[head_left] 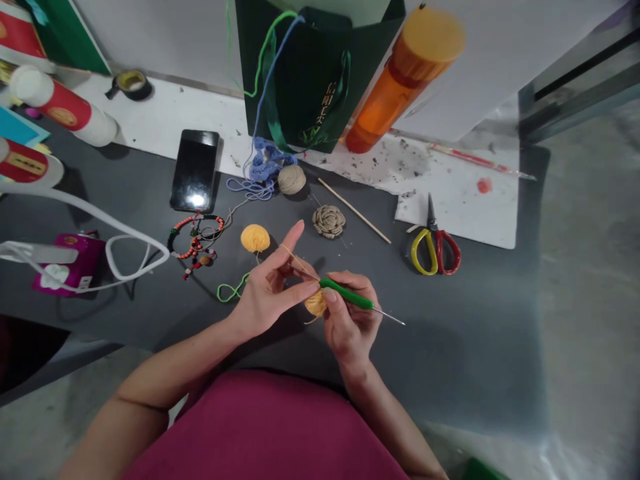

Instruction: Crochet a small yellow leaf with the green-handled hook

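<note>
My right hand grips a green-handled crochet hook, its metal tip pointing right. Under its fingers sits a small yellow crocheted piece. My left hand pinches that piece with thumb and fingers, while a thin yellow yarn strand runs over its raised index finger. A yellow yarn ball lies just beyond the left hand on the dark table.
Red-and-yellow scissors, a wooden stick, a beige crocheted flower, a beige yarn ball, blue yarn, a phone, a beaded ring, an orange bottle and a green bag lie beyond.
</note>
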Tool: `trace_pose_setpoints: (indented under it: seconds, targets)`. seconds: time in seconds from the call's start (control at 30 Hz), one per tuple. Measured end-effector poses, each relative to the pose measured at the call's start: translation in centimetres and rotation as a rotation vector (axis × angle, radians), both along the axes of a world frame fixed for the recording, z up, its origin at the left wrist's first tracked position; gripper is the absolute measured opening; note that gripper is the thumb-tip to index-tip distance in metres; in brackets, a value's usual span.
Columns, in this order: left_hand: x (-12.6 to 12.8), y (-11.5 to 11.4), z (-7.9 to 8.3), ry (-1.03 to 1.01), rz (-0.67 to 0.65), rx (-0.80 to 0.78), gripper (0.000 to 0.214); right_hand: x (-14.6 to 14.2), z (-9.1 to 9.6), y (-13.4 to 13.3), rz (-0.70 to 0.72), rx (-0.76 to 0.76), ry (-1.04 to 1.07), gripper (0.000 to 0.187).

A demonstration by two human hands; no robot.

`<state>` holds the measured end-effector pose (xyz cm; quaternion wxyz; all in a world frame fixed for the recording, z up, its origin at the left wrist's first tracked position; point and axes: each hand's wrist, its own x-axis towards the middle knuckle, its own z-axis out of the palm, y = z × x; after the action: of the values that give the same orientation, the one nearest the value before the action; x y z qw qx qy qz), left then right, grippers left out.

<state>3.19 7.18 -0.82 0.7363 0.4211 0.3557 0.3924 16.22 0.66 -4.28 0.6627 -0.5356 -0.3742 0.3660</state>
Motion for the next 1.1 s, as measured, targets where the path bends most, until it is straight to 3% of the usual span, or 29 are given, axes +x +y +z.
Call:
trace_pose_setpoints:
  seconds: [0.17, 0.33, 0.43, 0.53, 0.6, 0.7, 0.8, 1.1]
  targets:
    - [-0.1, 0.2, 0.1, 0.014, -0.001, -0.047, 0.079, 0.6, 0.5, 0.4, 0.045, 0.035, -0.090, 0.009]
    - [0.0, 0.0, 0.2, 0.037, 0.038, -0.019, 0.080, 0.4, 1.2, 0.4, 0.075, 0.062, -0.040, 0.014]
    - [0.2, -0.2, 0.0, 0.023, 0.074, -0.045, 0.083, 0.2, 1.2, 0.3, 0.017, 0.090, -0.181, 0.021]
    - [0.3, -0.2, -0.6, -0.099, 0.041, -0.181, 0.087, -0.1, 0.9, 0.2, -0.038, 0.142, -0.304, 0.028]
    - [0.2, -0.1, -0.9, -0.196, -0.006, -0.328, 0.086, -0.3, 0.7, 0.4, -0.051, 0.144, -0.242, 0.027]
    - [0.1, 0.2, -1.0, -0.286, -0.058, -0.519, 0.077, -0.5, 0.7, 0.8, -0.031, 0.077, 0.035, 0.015]
    - [0.0, 0.4, -1.0, -0.326, -0.096, -0.609, 0.069, -0.5, 1.0, 1.1, 0.005, 0.030, 0.204, 0.003]
    - [-0.4, 0.6, -1.0, -0.319, -0.139, -0.600, 0.080, 0.2, 0.9, 0.2, -0.128, -0.077, 0.000, 0.011]
